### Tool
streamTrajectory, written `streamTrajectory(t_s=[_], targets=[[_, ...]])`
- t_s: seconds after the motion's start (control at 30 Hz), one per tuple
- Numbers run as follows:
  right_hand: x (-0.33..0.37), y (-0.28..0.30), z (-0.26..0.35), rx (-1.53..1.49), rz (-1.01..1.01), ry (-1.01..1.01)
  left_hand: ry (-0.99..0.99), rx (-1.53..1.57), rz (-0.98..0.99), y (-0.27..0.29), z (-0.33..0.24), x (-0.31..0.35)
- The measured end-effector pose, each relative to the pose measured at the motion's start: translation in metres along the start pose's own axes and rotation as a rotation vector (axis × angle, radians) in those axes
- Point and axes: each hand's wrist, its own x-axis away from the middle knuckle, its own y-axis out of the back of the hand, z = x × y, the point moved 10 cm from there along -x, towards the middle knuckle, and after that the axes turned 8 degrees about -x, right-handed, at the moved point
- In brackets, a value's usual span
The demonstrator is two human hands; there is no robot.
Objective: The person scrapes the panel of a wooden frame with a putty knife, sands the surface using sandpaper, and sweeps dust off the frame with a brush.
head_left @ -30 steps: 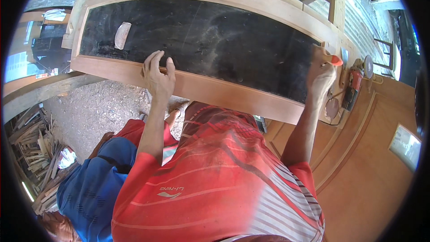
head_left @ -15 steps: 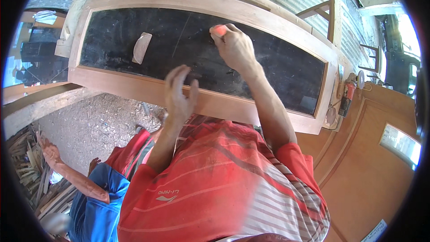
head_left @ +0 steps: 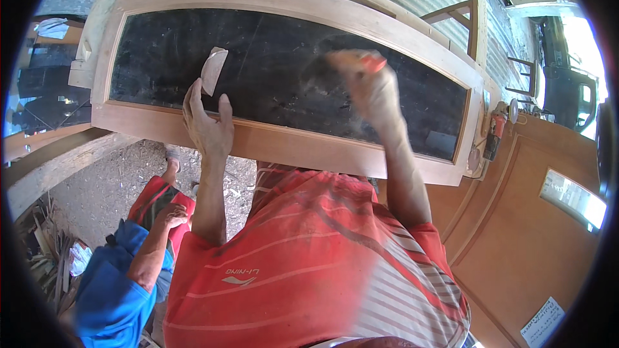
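A long wooden frame with a shiny black middle (head_left: 277,80) lies under both hands, stretched roughly from 9 to 3 o'clock. The left hand (head_left: 209,122) is spread wide, with nothing seen in it. Nearest it, at 12 o'clock, a pale, flat half-moon piece (head_left: 215,69) lies on the black, tips at 1 and 7; I can't tell if they touch. Half a second ago, that hand was farther toward 4. The right hand (head_left: 375,93), blurry, has shifted toward 4, curled around a small orange-red lump (head_left: 374,63).

Holding a blurred orange object (head_left: 374,62) in the right grip (head_left: 375,93) over a wood-framed black panel (head_left: 277,67), with the left grip (head_left: 209,127) beside a pale half-round piece (head_left: 214,69).
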Motion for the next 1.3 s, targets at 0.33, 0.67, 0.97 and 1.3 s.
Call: streamTrajectory(t_s=[0.33,0.67,0.97,1.3], targets=[[-0.005,-0.069,0.047,-0.230,0.285,-0.005,-0.026,-0.018,0.047,-0.007,0.001,-0.001],[0.049,0.001,-0.013,0.141,-0.086,0.012,-0.043,0.008,0.063,-0.006,-0.008,-0.006],[0.070,0.102,-0.085,-0.181,-0.378,-0.316,-0.022,-0.012,0.068,-0.003,-0.008,-0.002],[0.098,0.035,0.015,-0.123,-0.162,-0.149,-0.039,-0.044,0.084,-0.006,-0.007,-0.001]])
